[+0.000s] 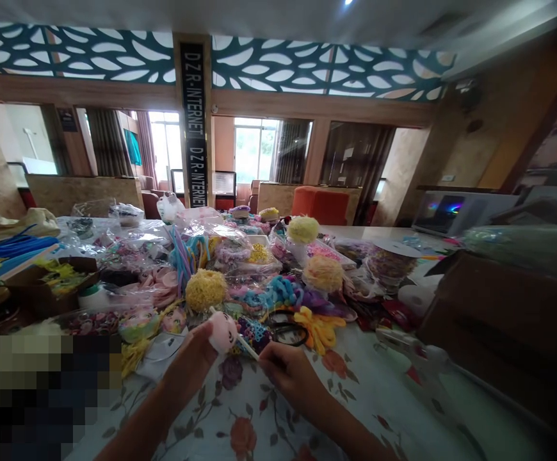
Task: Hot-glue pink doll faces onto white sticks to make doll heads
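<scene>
My left hand (196, 353) is closed around a small pale pink doll head (223, 331) with a dark eye drawn on it, held above the table. My right hand (281, 370) pinches a thin white stick (248, 347); its far end reaches the side of the doll head, though I cannot tell whether it goes in. Just behind the head lies a bag of small colourful rings (255, 333). A yellow yarn pompom (206, 289) sits beyond my left hand. Orange-yellow fuzzy strips (317, 329) and a black loop (289, 330) are beyond my right hand.
The table has a flowered cloth (242, 436). Plastic bags, blue and purple yarn (281, 291) and more pompoms (323, 273) are heaped across its far side. A cardboard box (490, 320) stands at right, beside what looks like a glue gun (415, 349). A smaller box (60, 282) is at left.
</scene>
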Tool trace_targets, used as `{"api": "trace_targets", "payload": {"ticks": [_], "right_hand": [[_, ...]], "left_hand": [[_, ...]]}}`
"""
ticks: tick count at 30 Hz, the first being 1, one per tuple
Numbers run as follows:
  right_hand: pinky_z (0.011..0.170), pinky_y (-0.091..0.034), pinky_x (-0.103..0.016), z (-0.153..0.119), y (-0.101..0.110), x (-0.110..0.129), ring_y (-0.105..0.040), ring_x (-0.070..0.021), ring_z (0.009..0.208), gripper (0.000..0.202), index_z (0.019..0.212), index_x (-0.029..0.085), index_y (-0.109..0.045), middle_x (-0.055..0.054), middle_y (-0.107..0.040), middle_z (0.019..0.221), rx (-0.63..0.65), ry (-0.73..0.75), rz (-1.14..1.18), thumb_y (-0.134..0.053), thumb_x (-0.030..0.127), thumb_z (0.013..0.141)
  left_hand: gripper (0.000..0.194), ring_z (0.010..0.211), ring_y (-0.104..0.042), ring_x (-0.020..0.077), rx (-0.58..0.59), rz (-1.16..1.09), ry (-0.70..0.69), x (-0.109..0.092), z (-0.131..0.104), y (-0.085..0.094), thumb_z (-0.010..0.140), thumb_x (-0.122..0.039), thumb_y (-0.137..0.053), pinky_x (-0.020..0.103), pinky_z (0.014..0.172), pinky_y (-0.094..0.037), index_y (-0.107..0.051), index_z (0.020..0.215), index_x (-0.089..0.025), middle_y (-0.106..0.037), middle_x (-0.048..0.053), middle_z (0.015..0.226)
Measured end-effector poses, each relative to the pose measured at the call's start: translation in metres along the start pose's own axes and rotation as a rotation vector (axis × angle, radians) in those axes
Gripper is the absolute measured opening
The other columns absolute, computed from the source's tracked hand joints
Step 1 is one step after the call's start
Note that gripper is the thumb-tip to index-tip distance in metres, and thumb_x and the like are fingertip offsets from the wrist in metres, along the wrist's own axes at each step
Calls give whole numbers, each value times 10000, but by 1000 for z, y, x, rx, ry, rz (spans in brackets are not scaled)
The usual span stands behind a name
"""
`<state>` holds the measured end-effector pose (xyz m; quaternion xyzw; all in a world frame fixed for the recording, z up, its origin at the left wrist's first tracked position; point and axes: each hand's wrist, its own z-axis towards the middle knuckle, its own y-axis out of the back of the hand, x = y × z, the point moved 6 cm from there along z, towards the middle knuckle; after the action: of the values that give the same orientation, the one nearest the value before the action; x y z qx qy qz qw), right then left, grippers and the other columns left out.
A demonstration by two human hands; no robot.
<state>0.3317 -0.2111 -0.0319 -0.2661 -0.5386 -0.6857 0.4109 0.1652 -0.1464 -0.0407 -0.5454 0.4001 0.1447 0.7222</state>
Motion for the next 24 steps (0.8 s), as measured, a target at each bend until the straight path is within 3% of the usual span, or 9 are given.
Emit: {"api": "trace_targets", "payload": {"ticks": [3, 5, 8, 12, 19, 24], "right_hand": [[516, -321, -206, -4, 10, -6, -462, -110, 543, 143, 681, 168, -584, 16, -541, 583, 11, -14, -44, -498, 122, 785], [530, -334, -206, -5, 20, -10, -511, -121, 565, 146, 689, 166, -617, 4, -585, 607, 25, -32, -109, -510, 108, 769], [577, -378, -215, -4, 31, -15, -587, -155, 652, 159, 728, 169, -680, -23, -651, 686, 78, -36, -186, -536, 110, 759], [674, -433, -246, -4, 36, -20, -630, -189, 759, 194, 761, 183, -728, -49, -692, 779, 149, -44, -282, -546, 119, 780], [748, -463, -288, -6, 42, -20, -644, -243, 907, 204, 956, 217, -735, -76, -709, 938, 107, -48, -559, -663, 206, 766], [740, -497, -301, -4, 60, -15, -674, -230, 840, 190, 890, 195, -722, -85, -731, 885, -110, 74, -531, -552, 275, 856]], "left_hand": [[221, 944, -683, 232, -161, -121, -134, -29, 6, 21, 828, -255, -640, 308, 851, -551, -695, 1004, -133, -745, 90, 910], [215, 903, -697, 207, -277, -201, -302, -55, 7, 34, 877, -251, -565, 272, 791, -575, -677, 1030, -150, -747, 76, 907], [256, 894, -704, 221, -290, -195, -300, -68, 10, 37, 910, -250, -509, 286, 736, -598, -643, 1109, -161, -742, 89, 946], [341, 902, -703, 244, -187, -74, -97, -46, 12, 25, 884, -214, -565, 312, 702, -612, -585, 1223, -178, -727, 98, 1009], [498, 1008, -668, 253, -48, 35, 118, -8, 8, 23, 870, -236, -607, 310, 785, -590, -482, 1352, -238, -682, 95, 1145], [520, 1054, -642, 246, -54, 5, 162, 0, 0, 29, 887, -222, -568, 321, 870, -552, -437, 1390, -227, -659, 98, 1189]]}}
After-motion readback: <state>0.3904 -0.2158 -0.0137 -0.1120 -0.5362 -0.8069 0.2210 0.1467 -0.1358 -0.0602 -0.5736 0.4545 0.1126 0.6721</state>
